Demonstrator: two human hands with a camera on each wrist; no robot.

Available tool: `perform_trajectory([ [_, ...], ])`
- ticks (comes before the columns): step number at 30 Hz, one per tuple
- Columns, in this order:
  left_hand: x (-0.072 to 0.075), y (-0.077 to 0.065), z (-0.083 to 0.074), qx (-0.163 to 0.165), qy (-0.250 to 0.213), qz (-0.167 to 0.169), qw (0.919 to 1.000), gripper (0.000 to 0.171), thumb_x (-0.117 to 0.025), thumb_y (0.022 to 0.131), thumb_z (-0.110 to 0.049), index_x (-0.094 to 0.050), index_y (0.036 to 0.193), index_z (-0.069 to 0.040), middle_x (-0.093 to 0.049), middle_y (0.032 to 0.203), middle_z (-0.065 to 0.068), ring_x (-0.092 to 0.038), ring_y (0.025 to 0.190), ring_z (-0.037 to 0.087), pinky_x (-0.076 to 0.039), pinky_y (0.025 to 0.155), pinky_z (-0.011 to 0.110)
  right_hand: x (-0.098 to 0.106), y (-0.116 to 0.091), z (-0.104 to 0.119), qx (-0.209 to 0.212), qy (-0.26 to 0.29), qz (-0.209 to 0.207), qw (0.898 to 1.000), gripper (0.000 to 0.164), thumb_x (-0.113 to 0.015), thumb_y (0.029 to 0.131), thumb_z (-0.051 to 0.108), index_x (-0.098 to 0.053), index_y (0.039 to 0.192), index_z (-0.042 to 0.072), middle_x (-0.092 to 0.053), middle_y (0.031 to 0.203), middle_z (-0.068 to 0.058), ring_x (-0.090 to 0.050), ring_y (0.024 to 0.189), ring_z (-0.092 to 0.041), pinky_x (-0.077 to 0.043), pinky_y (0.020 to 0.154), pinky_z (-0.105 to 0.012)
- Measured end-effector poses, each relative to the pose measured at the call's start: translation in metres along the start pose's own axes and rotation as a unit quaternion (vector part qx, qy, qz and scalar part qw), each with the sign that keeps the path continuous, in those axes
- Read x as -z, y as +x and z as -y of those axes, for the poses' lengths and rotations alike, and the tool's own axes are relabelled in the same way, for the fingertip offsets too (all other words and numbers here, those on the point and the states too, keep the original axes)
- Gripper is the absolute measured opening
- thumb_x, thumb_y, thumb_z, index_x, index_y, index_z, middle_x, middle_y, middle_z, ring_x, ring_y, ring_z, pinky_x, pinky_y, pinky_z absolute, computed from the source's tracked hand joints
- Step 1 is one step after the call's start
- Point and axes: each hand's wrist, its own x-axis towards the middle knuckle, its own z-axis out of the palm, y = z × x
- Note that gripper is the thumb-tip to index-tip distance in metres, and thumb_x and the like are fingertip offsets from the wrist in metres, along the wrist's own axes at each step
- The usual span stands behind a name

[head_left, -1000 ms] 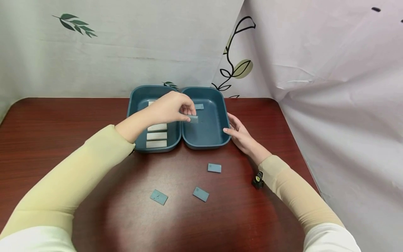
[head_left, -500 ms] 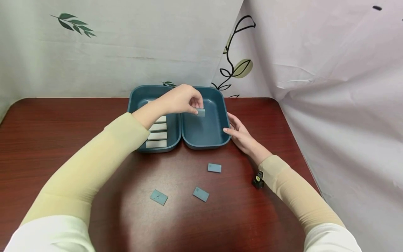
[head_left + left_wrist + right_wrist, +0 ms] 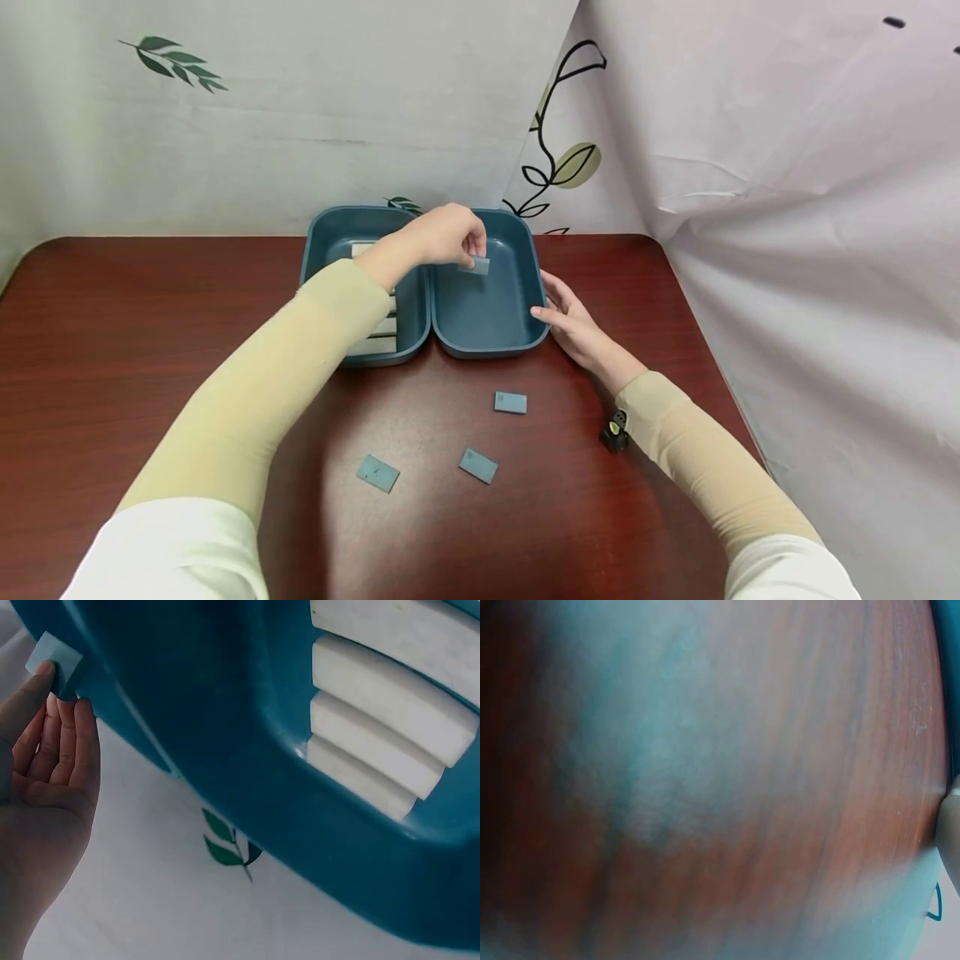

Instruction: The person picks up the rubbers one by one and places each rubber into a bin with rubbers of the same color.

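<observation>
Between thumb and fingertips my left hand (image 3: 453, 235) pinches a small blue-grey rectangular tile (image 3: 480, 266), over the far left part of the right-hand blue tray (image 3: 491, 340). In the left wrist view, that tile (image 3: 56, 658) is tilted, with the thumb pressed on its face. My right hand (image 3: 573, 323) holds the same tray by its right wall, thumb at the rim and fingers along the outside. Joined edge to edge on the left is a second blue tray (image 3: 422, 312). It holds a row of several off-white blocks (image 3: 390, 690), partly hidden by my left arm in the head view.
Three loose blue-grey tiles lie on the dark red table in front of the trays: a right one (image 3: 511, 403), a middle one (image 3: 477, 466) and a left one (image 3: 378, 473). A white curtain (image 3: 300, 125) hangs behind and along the right side.
My left hand has moved right and slightly farther back with its tile, and now covers where another tile showed in the right tray. The right hand has stayed on the tray's wall.
</observation>
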Motion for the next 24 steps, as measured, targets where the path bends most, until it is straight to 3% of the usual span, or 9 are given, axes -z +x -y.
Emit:
perform_trajectory([
  [15, -0.017, 0.016, 0.012, 0.057, 0.02, 0.015, 0.9981, 0.006, -0.076, 0.097, -0.003, -0.075, 0.102, -0.006, -0.072, 0.108, 0.014, -0.065, 0.1, 0.026, -0.057, 0.094, 0.04, 0.0, 0.0, 0.0, -0.006, -0.002, -0.007, 1.0, 0.072, -0.049, 0.106, -0.003, -0.019, 0.17, 0.012, -0.02, 0.176, -0.011, -0.035, 0.154, -0.022, -0.05, 0.104, -0.014],
  [24, -0.026, 0.024, 0.024, 0.06, 0.014, 0.026, 0.9978, 0.006, -0.076, 0.096, -0.001, -0.075, 0.101, -0.005, -0.073, 0.112, 0.013, -0.066, 0.1, 0.026, -0.057, 0.094, 0.04, 0.001, 0.0, -0.001, -0.003, -0.006, -0.005, 1.0, 0.072, -0.048, 0.106, -0.003, -0.019, 0.17, 0.012, -0.02, 0.176, -0.012, -0.036, 0.153, -0.02, -0.05, 0.105, -0.015],
])
